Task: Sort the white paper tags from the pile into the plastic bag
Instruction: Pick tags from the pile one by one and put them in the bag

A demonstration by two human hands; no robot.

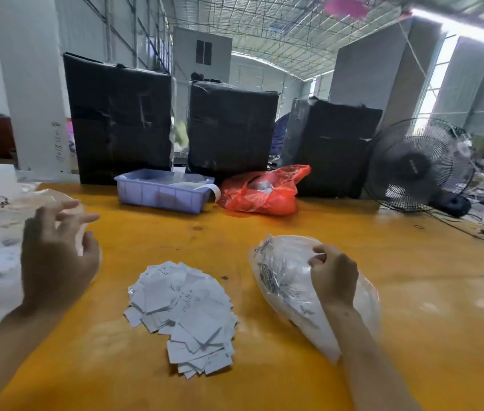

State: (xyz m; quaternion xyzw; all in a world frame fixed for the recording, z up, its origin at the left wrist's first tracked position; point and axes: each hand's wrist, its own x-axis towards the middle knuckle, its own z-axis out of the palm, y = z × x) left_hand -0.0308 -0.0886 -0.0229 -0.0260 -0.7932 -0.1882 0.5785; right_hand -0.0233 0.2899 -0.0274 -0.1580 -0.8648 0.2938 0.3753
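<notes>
On table: right hand (334, 277) grips plastic bag (291, 280), contents blurred; left hand (57, 262) released.

bright daylight | window glare right | edges warped | left blurred

It was a warehouse-like workshop: a high mesh-lined roof (279, 22), tall black wrapped cartons (119, 117) at the far edge of the orange counter (152, 241), a black standing fan (418, 164) far right.

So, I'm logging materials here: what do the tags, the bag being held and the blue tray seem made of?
Tags: thin matte white paper, flat with faint print. Bag: clear glossy plastic film, crinkled, contents visible. Tray: likely rigid moulded plastic, ribbed sides.
</notes>
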